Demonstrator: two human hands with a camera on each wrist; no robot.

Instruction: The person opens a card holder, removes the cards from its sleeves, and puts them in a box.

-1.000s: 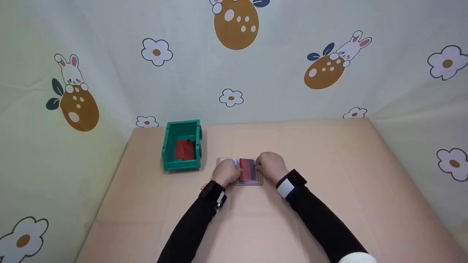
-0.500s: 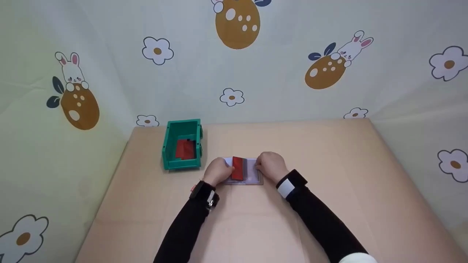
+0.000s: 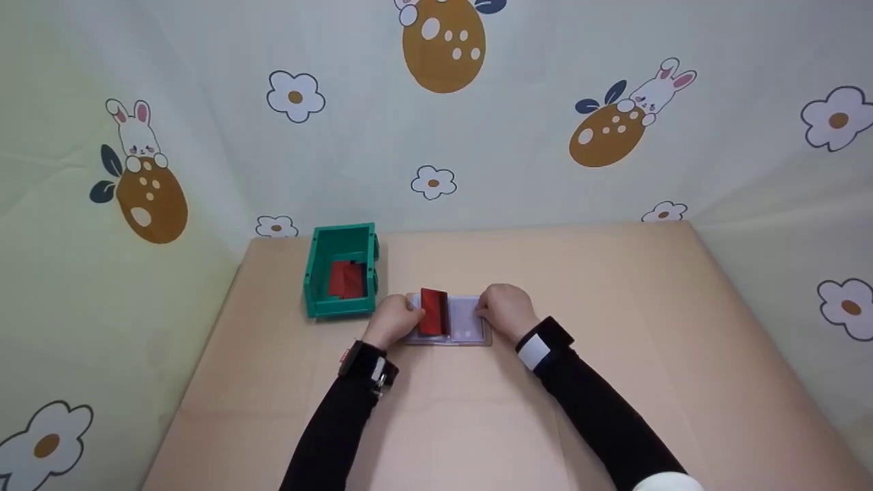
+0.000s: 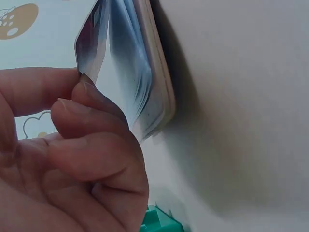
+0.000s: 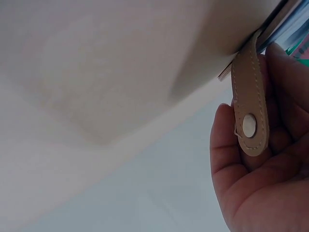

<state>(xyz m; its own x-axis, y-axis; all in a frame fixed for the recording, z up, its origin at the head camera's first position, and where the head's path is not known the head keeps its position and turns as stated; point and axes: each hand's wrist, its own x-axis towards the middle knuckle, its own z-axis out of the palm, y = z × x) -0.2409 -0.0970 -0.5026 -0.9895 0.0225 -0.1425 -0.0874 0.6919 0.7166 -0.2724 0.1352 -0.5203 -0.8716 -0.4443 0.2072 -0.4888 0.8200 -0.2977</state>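
A card holder (image 3: 468,320) with clear plastic sleeves lies spread on the table. My left hand (image 3: 391,320) pinches the left edge of a red and dark card (image 3: 432,312), which stands tilted above the holder's left half. In the left wrist view, thumb and finger meet at the card's (image 4: 91,46) lower corner, beside a fanned stack of clear sleeves (image 4: 131,67). My right hand (image 3: 507,310) grips the holder's right edge. A tan leather strap (image 5: 248,87) with a metal snap hangs across its fingers in the right wrist view.
Behind and left of the holder stands a green bin (image 3: 341,309), with red cards (image 3: 346,279) inside. The table (image 3: 586,273) has a beige cover and meets a patterned cloth backdrop (image 3: 341,157) at the back and sides.
My left hand has moved left, lifting the red card from the holder's right half and tilting it over to the left half, which uncovers a clear sleeve. The right hand stays in place.
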